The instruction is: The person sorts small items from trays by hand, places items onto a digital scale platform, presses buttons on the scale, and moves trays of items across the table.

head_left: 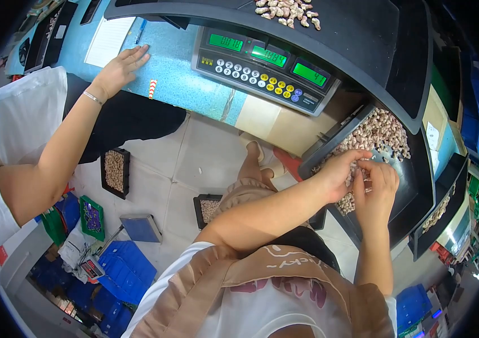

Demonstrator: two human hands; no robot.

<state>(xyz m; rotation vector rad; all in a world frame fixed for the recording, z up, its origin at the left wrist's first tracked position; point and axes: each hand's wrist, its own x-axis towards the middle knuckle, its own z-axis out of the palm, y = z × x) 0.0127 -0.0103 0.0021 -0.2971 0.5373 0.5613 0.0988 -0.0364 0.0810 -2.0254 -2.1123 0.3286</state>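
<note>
My left hand (338, 176) is cupped and closed around several small pinkish-beige pieces (357, 168), whose kind I cannot make out. Right beside it, my right hand (379, 188) has its fingers curled in against the same pieces, and the fingertips of both hands nearly meet. Both hands are over a black tray (411, 197). A heap of the same small pieces (380, 129) fills the tray's far part, and some lie below my hands. Above and to the left stands a counting scale (262, 70) with lit green displays, a large black pan (352, 34) over it holding more pieces (290, 11).
At left, another person's hand (124, 67) rests on the blue table (172, 73) near a paper sheet (110, 42) and a pen (141, 32). Bins of pieces (114, 170) stand on the floor. Blue crates (127, 270) sit at lower left; another black tray (448, 197) is at right.
</note>
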